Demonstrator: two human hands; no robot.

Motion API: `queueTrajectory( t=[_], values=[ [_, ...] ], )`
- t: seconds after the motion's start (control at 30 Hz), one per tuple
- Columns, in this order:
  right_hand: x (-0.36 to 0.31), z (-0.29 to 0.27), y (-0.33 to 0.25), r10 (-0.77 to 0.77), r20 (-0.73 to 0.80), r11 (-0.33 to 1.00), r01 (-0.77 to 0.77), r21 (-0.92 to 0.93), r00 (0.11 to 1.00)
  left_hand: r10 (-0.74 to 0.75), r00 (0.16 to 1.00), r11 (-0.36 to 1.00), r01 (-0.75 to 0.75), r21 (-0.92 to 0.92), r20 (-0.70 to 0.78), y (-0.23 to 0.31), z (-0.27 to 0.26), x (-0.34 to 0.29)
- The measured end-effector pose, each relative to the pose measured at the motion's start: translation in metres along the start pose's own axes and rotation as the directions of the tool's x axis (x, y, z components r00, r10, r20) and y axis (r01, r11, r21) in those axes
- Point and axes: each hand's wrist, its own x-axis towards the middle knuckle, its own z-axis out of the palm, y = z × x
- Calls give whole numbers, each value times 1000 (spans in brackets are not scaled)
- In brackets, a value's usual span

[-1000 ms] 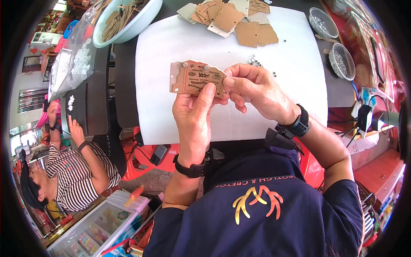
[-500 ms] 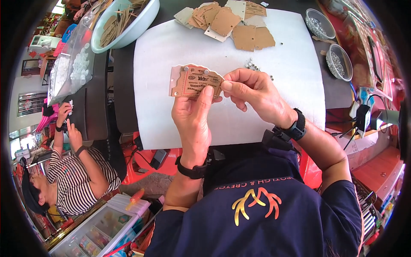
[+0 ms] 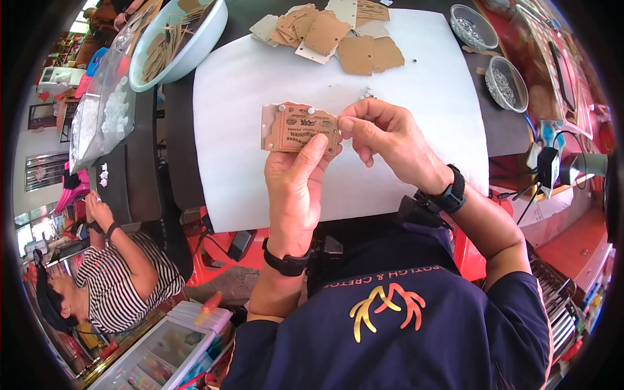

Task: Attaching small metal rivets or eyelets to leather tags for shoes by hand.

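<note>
My left hand [image 3: 292, 185] grips a brown printed cardboard tag [image 3: 302, 123] from below, thumb on its face. The tag has a wavy top edge, corner holes and a paler layer behind it that juts out at the left. Two small round silver studs [image 3: 311, 111] sit along its upper edge. At the tag's right edge, my right hand [image 3: 396, 140] is closed in a pinch of thumb and forefinger. Whatever lies between those fingertips is too small to make out. Partly behind the right hand, a few small metal pieces [image 3: 368, 93] lie on the white sheet [image 3: 240, 84].
Loose brown and white cardboard pieces [image 3: 325, 32] are piled at the far side. Two clear bowls of small metal parts [image 3: 504, 90] stand at right. A pale blue basin [image 3: 218, 29] holds cardboard strips at far left. Beyond it a co-worker's hands [image 3: 97, 211] work beside a clear bin [image 3: 133, 107].
The view has shifted slightly, so the pile and bowls appear farther left. The tag now faces me a little more squarely. Both my hands keep their hold. The co-worker's hands have come together.
</note>
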Motion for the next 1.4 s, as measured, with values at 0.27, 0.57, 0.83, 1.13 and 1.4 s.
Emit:
queueTrajectory(
  t=[0.27, 0.57, 0.83, 1.13, 1.4],
  values=[
    [-11, 3, 6, -91, -53, 983, 81, -162, 994, -75, 995, 996, 78, -48, 62, -8, -5, 0],
    [-26, 7, 21, -106, -88, 979, 89, -181, 990, -67, 996, 997, 65, 30, 51, -13, -9, -14],
    [-28, 15, 20, 32, -75, 999, -32, 1, 997, -156, 984, 987, 159, -31, 86, -18, -25, -14],
    [-15, -59, -13, -273, -82, 785, 173, -595, 959, -41, 999, 994, 44, 100, -34, -12, -29, -13],
    [-25, -78, -23, -280, 0, 510, 149, -847, 960, -69, 997, 993, 71, 99, -23, -12, -36, -11]
  ],
)
